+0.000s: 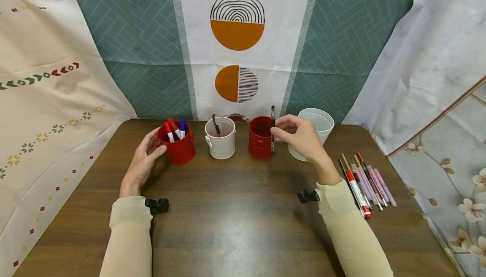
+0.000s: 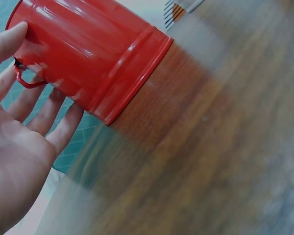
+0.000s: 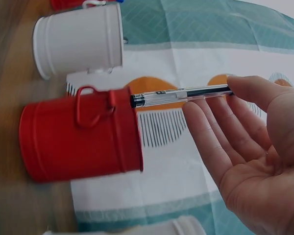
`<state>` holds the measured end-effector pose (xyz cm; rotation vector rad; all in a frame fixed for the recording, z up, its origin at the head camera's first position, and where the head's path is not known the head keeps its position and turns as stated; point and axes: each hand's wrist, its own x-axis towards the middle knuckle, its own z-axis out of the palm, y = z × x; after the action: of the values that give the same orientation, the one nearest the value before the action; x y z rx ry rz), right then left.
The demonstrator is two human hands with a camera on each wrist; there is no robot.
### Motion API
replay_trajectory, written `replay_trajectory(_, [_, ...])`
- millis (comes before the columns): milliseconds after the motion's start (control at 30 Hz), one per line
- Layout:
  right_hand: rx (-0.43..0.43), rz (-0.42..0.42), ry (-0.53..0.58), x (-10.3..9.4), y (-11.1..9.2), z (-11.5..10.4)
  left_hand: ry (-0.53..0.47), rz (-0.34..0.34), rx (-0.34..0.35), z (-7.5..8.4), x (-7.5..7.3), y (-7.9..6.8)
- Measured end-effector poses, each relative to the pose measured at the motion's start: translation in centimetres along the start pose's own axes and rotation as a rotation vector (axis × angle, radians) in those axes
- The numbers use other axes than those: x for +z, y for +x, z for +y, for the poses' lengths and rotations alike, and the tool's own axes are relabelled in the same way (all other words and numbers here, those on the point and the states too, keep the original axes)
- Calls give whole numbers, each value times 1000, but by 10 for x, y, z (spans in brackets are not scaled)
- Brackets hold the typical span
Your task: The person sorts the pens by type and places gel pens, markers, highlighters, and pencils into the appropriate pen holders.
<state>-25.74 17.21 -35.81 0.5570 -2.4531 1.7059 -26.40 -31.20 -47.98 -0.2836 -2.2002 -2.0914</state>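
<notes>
At the left, my left hand (image 1: 140,162) holds the side of a red bucket (image 1: 182,152), which contains red markers (image 1: 169,133) and a blue marker (image 1: 183,126). In the left wrist view the thumb lies on this bucket's wall, with the fingers round its handle side. My right hand (image 1: 301,137) pinches a clear pen with a black grip (image 3: 161,98) between thumb and fingers. The pen is upright in the head view, by the rim of a second red bucket (image 3: 78,142). The right wrist view shows its black end close to that rim.
Between the red buckets stands a small white bucket (image 1: 222,148) with a black pen (image 1: 216,125) in it. Another white bucket (image 1: 322,121) is partly behind my right hand. Several pens and markers (image 1: 366,182) lie on the table (image 1: 228,226) at right. Patterned cloth (image 1: 243,57) hangs behind.
</notes>
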Motion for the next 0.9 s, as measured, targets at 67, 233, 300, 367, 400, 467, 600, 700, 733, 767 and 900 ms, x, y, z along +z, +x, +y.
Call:
replay_trajectory(67, [-8,-1,30,6,3,-3,-15,-7,9,0,0,0])
replay_trajectory(233, [-14,1,83,19,9,-8,-63,-21,29,-2,0,0])
replay_trajectory(300, [-13,4,104,23,10,-9,-71,-20,29,-3,1,0])
replay_trajectory(367, [-11,5,127,27,12,-10,-75,-17,26,-2,2,-1])
replay_trajectory(400, [-10,5,137,28,12,-10,-76,-17,24,-2,2,-1])
replay_trajectory(467, [-4,7,151,31,13,-10,-76,-17,22,-2,2,0])
replay_trajectory(600, [7,17,156,36,14,-6,-75,-18,22,-2,2,0])
replay_trajectory(700, [14,22,159,38,14,-4,-83,-18,29,-1,2,0])
replay_trajectory(733, [16,24,160,39,15,-3,-87,-17,33,0,2,0])
replay_trajectory(767, [16,25,160,40,15,-2,-92,-16,37,0,2,0])
replay_trajectory(900, [12,26,163,42,17,-2,-95,-12,49,2,0,0])
